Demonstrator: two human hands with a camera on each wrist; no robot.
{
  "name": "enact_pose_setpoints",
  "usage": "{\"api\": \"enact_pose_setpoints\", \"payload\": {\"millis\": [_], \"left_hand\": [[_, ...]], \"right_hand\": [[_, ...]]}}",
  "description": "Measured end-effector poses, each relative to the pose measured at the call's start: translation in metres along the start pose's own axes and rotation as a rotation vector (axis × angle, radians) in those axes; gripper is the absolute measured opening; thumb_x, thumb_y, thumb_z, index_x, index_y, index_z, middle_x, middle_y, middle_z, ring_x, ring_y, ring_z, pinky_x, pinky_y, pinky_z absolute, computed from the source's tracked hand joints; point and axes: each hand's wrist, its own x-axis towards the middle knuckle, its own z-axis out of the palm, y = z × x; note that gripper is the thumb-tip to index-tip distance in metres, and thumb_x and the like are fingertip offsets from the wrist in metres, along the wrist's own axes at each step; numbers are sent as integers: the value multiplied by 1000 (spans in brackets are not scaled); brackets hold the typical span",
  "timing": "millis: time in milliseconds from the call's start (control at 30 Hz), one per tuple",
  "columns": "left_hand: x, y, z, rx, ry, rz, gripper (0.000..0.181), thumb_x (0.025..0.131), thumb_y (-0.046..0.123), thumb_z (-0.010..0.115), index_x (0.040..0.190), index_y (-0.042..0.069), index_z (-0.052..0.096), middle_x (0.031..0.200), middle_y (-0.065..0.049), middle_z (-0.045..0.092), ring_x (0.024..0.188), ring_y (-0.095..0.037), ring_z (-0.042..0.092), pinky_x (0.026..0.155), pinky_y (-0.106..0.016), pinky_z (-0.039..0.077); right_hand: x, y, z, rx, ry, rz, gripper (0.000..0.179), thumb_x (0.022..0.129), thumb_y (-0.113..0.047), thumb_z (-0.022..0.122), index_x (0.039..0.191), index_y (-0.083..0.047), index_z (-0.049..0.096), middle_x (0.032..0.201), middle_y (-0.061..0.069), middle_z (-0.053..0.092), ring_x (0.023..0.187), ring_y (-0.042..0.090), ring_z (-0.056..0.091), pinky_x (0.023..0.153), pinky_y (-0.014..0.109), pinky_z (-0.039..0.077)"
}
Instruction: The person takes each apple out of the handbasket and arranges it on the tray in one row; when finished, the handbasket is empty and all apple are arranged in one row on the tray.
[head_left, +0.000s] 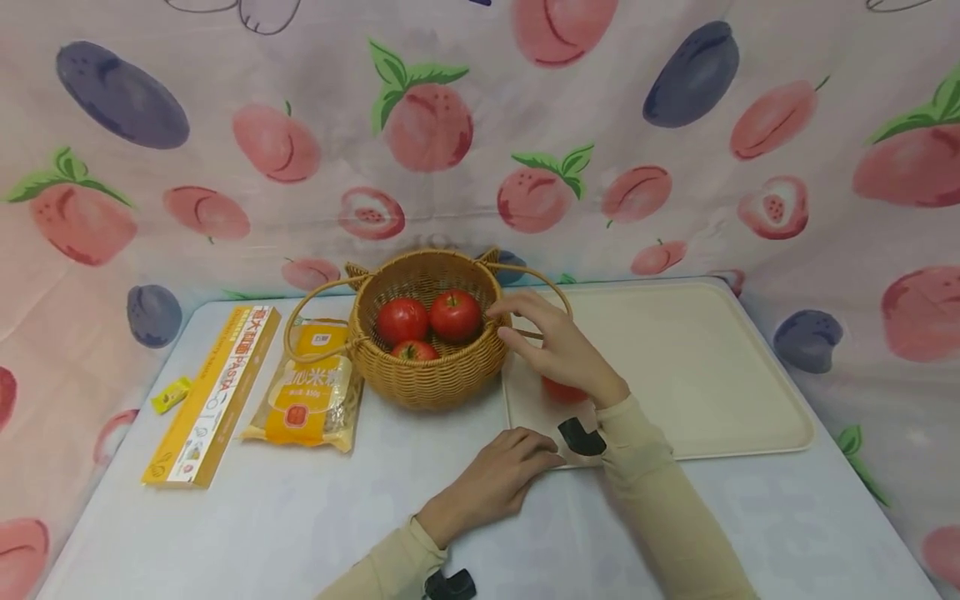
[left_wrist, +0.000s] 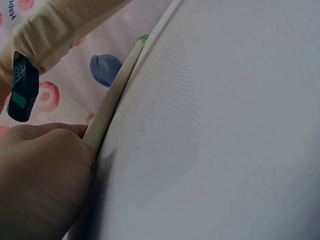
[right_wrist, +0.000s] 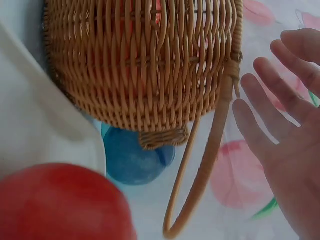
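My right hand (head_left: pixel 558 342) is raised at the right side of the wicker basket (head_left: pixel 427 383), fingers spread and bent loosely beside its rim and handle (right_wrist: pixel 200 180). Nothing is held in it. Three red apples (head_left: pixel 456 315) lie inside the basket. Another red apple (right_wrist: pixel 60 205) sits on the beige tray (head_left: pixel 720 375), partly hidden under my right hand in the head view. My left hand (head_left: pixel 498 475) is at the tray's front left corner, and in the left wrist view its fingers grip the rim (left_wrist: pixel 112 102).
Left of the basket lies a yellow bag of rice noodles (head_left: pixel 307 392), overlapped by the left handle. Farther left are a long pasta box (head_left: pixel 213 392) and a small yellow packet (head_left: pixel 171 395). A fruit-print cloth (head_left: pixel 450 200) hangs behind the table.
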Motion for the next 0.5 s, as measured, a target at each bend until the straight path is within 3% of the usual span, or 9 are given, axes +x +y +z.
{"api": "enact_pose_setpoints", "payload": {"millis": [233, 500], "left_hand": [[0, 0, 1, 31, -8, 17, 40, 84, 5, 61, 120, 22, 60, 122, 7, 55, 115, -11, 48, 100, -28, 41], [0, 0, 0, 20, -13, 17, 39, 84, 5, 61, 119, 21, 61, 123, 9, 55, 115, -10, 47, 100, -28, 41]], "right_hand": [[19, -3, 6, -80, -47, -69, 25, 94, -18, 58, 119, -15, 59, 121, -1, 56, 110, 16, 53, 92, 36, 47], [44, -9, 9, -189, -187, -27, 27, 97, -28, 52, 119, -15, 58, 122, -1, 55, 113, 14, 52, 97, 35, 45]]}}
